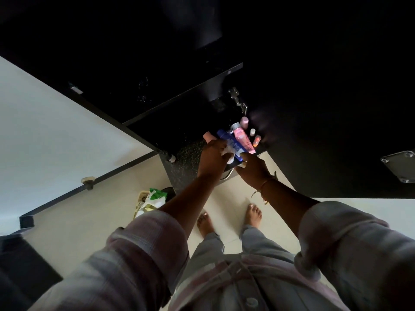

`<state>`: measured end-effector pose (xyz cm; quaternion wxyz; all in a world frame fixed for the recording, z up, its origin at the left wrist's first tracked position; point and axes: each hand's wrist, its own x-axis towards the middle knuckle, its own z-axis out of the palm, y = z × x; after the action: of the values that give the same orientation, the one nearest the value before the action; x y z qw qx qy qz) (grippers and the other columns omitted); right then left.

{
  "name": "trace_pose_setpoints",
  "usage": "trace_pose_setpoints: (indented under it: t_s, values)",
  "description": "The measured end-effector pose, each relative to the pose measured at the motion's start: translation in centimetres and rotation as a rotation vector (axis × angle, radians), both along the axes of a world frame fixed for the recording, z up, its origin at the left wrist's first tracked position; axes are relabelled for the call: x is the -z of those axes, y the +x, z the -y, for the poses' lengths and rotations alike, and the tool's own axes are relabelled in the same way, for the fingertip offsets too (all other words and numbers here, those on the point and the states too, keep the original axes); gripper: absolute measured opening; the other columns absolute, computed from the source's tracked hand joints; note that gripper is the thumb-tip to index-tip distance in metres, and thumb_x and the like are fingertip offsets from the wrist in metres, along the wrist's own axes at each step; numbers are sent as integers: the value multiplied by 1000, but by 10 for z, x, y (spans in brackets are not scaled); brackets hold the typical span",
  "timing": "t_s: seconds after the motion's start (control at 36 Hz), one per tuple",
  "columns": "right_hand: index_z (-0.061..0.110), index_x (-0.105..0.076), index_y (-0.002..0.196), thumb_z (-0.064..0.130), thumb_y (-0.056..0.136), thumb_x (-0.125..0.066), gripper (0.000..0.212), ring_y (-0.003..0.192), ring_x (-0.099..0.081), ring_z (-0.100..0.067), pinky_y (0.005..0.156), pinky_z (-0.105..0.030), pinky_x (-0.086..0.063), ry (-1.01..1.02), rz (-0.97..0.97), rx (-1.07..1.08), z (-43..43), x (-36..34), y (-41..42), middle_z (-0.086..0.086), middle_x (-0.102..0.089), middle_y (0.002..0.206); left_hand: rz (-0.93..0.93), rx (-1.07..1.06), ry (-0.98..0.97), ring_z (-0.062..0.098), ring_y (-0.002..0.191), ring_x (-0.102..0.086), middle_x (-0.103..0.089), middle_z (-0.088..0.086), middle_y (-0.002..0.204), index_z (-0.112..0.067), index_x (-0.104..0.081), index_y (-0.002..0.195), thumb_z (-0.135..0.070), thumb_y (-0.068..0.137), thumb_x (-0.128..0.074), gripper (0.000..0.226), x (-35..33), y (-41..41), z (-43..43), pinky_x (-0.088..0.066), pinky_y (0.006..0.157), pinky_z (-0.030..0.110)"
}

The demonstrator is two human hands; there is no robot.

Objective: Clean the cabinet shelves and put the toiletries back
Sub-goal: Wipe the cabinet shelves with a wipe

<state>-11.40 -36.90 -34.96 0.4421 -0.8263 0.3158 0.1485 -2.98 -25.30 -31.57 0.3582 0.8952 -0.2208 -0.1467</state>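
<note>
Head view, looking steeply down. Nearest the camera: rolled pale plaid sleeves on both forearms, grey trousers, and two bare feet on a light tiled floor. Left of the feet, a pale basket on the floor holds a white and green packet. Both arms extend forward to the front edge of a dark speckled shelf inside a black cabinet. Left hand: fingers curled, closed around a crumpled white cloth or tissue, which is pressed against the side of a blue bottle. Right hand: fingers bent and partly spread, fingertips touching the lower end of the blue bottle at the shelf edge; whether it grips the bottle or only steadies it cannot be told. A thread bracelet sits on the right wrist. The blue bottle lies tilted, cap end pointing into the cabinet. Just beside it on the right, touching, a pink bottle with a pale cap lies at the same slant. A small pink container stands left of the blue bottle, near the left hand. Further right, two small items, one white and one orange-pink, stand apart from the bottles. Behind them, another pink bottle, then a metal hinge on the cabinet wall. Cabinet interior beyond is too dark to read.
</note>
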Motion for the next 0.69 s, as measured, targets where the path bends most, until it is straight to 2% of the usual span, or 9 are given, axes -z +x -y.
trace_pose_setpoints:
  t_s: [0.08,0.19,0.28,0.33,0.39,0.5,0.58,0.69]
  values:
    - [9,-53,130,24,87,-64,47,119,-56,-32,97,-36,-46,-36,-17,-6,-5,1,0,-14,-59,131,4,6,-1,18,97,-68,-71,7,106,-7,-68,107,-11,79,-74,29,3,-1,-7,-55,86,31]
    - [3,-51,132,32,89,-64,53,123,-53,-31,99,-33,-41,-54,-94,-13,-16,4,1,-16,-57,132,10,-41,33,17,95,-67,-71,4,102,-11,-68,102,-19,85,-68,19,10,-1,-26,-56,81,34]
    - [3,-51,131,36,90,-63,53,124,-52,-31,100,-32,-41,-42,-137,-35,-30,5,3,-16,-57,132,27,-102,56,13,99,-63,-68,-1,104,-16,-67,102,-21,90,-62,13,10,3,-48,-50,83,25]
    - [5,-52,128,35,90,-62,49,122,-53,-32,98,-31,-40,-37,-140,-54,-40,4,5,-15,-59,129,71,-162,92,15,108,-56,-62,2,114,-14,-64,113,-20,90,-63,24,7,8,-65,-43,88,23]
    - [6,-51,130,35,90,-62,51,122,-52,-32,98,-32,-40,-13,-142,-59,-50,5,8,-15,-58,129,76,-263,103,15,114,-50,-54,4,121,-14,-59,120,-20,90,-64,32,6,13,-82,-43,96,26]
    - [4,-55,129,36,89,-64,52,125,-51,-30,102,-31,-39,-8,-133,-70,-69,5,16,-14,-57,134,69,-401,76,22,118,-45,-48,5,125,-15,-53,122,-18,84,-70,41,12,31,-115,-45,101,40]
    - [4,-59,122,30,89,-64,43,119,-55,-31,97,-32,-41,-23,-102,-104,-80,3,21,-14,-60,127,68,-409,128,27,123,-41,-47,10,130,-13,-51,130,-16,83,-71,51,16,45,-131,-39,104,35]
    - [5,-60,117,35,86,-66,43,112,-58,-33,91,-34,-45,-49,-105,-113,-89,6,26,-15,-64,117,31,-384,191,32,125,-41,-48,14,132,-12,-52,134,-20,86,-69,51,25,61,-145,-38,105,40]
